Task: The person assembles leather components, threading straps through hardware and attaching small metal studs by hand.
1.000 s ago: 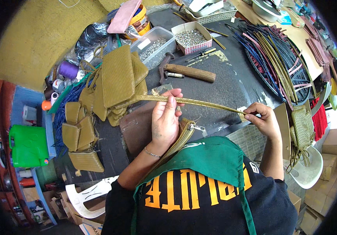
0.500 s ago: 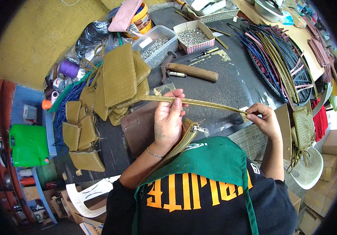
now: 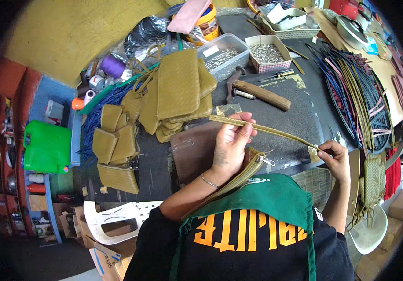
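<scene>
A long olive-green strap [image 3: 276, 131] is stretched between my two hands above the dark worktable [image 3: 304, 112]. My left hand [image 3: 232, 145] grips it near its left end, fingers curled over it. My right hand [image 3: 335, 157] pinches the other end between thumb and fingers. A second olive strap with a metal zipper pull [image 3: 253, 166] hangs from under my left palm toward my green apron [image 3: 267, 201].
A stack of woven olive pouches [image 3: 178, 96] lies left of my hands, smaller ones [image 3: 115, 145] further left. A wooden-handled hammer [image 3: 257, 91], two trays of metal rivets [image 3: 243, 54], a brown board [image 3: 192, 150] and bundles of coloured cords [image 3: 360, 93] surround the work spot.
Both hands keep their grip on the strap; they have barely shifted, the left sliding slightly along it.
</scene>
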Demonstrator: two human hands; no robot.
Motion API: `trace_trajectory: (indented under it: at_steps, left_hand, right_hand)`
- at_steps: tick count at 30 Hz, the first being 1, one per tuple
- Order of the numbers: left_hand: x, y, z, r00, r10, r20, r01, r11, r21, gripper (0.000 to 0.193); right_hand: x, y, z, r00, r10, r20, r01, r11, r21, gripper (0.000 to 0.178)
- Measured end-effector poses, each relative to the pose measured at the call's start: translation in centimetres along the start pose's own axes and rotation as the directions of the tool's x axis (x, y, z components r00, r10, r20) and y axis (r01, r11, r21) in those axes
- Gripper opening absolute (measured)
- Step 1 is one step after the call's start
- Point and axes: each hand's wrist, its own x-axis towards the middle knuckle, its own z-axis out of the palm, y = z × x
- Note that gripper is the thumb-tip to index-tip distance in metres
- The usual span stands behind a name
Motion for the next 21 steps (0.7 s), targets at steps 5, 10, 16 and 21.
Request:
trace_trajectory:
  at_steps: [5,10,16,21]
  left_hand:
    - [-0.1,0.2,-0.1,1.0,-0.017,-0.001,0.017,1.0,0.0,0.022]
    - [-0.2,0.2,-0.2,1.0,-0.004,0.0,0.004,1.0,0.014,0.019]
    - [0.0,0.3,0.0,0.996,0.027,0.089,-0.02,0.997,-0.074,0.011]
    - [0.1,0.4,-1.1,0.996,0.059,0.066,-0.048,0.986,-0.158,0.01]
  right_hand:
    - [0.2,0.3,0.0,1.0,0.029,0.012,-0.029,0.999,0.036,0.009]
    - [0.4,0.4,0.0,1.0,0.012,0.019,-0.013,1.0,0.014,0.01]
    - [0.4,1.6,-1.4,0.997,-0.02,-0.073,0.012,0.994,-0.11,0.019]
    - [0.6,0.6,-2.3,0.988,0.037,-0.148,0.007,0.959,0.283,0.033]
